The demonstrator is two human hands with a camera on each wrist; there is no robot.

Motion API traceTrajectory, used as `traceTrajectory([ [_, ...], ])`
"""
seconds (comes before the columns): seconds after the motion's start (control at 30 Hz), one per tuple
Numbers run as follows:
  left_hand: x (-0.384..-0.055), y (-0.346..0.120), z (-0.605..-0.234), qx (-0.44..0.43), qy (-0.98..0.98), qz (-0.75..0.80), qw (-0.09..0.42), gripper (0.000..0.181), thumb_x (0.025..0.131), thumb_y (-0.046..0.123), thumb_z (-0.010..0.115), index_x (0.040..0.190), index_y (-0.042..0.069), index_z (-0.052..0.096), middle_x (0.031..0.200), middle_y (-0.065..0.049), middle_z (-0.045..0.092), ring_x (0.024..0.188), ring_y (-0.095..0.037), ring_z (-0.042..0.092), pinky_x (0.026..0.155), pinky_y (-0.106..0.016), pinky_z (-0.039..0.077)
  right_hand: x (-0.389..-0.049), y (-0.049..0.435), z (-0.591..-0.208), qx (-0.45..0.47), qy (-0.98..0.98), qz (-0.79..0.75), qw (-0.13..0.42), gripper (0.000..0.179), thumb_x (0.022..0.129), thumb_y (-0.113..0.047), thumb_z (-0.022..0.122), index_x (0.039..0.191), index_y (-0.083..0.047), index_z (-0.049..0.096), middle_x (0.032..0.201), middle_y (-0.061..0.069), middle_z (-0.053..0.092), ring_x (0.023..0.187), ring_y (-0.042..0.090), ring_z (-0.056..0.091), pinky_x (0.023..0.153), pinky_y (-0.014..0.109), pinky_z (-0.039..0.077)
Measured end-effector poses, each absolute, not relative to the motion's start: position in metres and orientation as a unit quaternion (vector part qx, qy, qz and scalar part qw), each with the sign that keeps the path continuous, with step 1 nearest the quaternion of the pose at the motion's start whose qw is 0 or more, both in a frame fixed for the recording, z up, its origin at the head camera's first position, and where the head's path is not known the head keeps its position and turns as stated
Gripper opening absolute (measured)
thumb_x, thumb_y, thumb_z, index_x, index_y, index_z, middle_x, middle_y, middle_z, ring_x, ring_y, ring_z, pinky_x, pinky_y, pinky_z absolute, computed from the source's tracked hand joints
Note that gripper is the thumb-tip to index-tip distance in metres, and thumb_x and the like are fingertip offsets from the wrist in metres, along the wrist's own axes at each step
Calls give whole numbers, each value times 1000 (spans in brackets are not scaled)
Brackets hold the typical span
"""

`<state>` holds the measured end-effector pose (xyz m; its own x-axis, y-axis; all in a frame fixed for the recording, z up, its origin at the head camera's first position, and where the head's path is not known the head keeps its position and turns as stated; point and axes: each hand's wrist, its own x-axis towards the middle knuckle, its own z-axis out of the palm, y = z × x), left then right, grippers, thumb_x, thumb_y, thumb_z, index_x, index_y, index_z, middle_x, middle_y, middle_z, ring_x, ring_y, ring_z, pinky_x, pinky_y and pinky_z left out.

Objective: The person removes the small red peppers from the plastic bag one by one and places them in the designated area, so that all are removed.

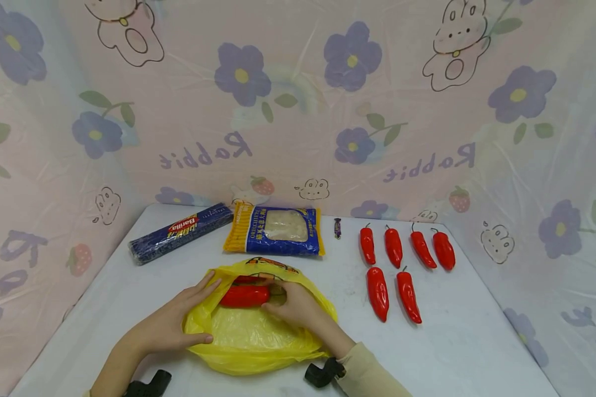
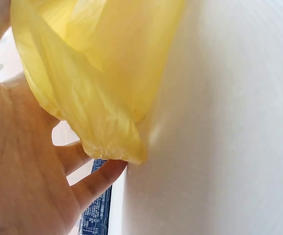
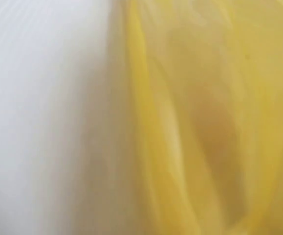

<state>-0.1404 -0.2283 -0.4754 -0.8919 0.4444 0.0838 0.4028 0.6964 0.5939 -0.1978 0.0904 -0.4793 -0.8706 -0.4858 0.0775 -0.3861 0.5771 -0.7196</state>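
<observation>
A yellow plastic bag [image 1: 258,331] lies on the table with its mouth spread wide. My left hand [image 1: 171,320] holds the bag's left edge, thumb at the front rim and fingers at the back; the left wrist view shows the yellow film [image 2: 97,93] against the fingers [image 2: 99,186]. Inside the mouth lies a red chili pepper [image 1: 243,296], with more red showing behind it. My right hand [image 1: 295,306] reaches into the bag and grips this pepper's right end between thumb and fingers. In the right wrist view, yellow film [image 3: 200,122] hides that hand.
Several red chili peppers [image 1: 377,293] lie in two rows on the right. Behind the bag are a blue Barilla spaghetti pack [image 1: 181,234], a blue and yellow pasta bag [image 1: 278,229] and a small dark wrapped item [image 1: 338,227]. A patterned curtain [image 1: 288,127] borders the table.
</observation>
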Motion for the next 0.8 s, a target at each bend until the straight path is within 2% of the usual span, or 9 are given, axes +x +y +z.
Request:
traceTrajectory([
  [0.43,-140,-229,-475,224,921,315,43,102,83,63,81,167,26,37,178,-6,20,153,-48,36,109,-75,43,-188,89,-446,-313,880,-356,17,37,88,-24,87,122,-18,74,120,-6,76,106,9,67,98,30,58],
  [0.57,-140,-229,-476,227,922,313,40,102,83,62,81,167,25,36,178,-6,20,153,-48,36,110,-75,43,-184,90,-435,-323,875,-361,15,37,88,-23,87,122,-17,74,116,-6,76,96,16,66,85,26,58],
  [0.7,-140,-230,-475,229,921,312,37,103,83,62,81,168,25,35,178,-6,20,153,-48,36,111,-74,42,-181,93,-424,-321,866,-383,17,35,87,-21,86,120,-18,74,111,-7,74,90,23,64,77,30,58],
  [0.8,-140,-230,-475,230,920,314,36,103,84,61,81,168,25,35,178,-6,20,153,-48,36,111,-75,41,-179,96,-417,-321,859,-399,7,34,87,-20,86,119,-17,75,107,-7,72,84,19,59,72,28,54],
])
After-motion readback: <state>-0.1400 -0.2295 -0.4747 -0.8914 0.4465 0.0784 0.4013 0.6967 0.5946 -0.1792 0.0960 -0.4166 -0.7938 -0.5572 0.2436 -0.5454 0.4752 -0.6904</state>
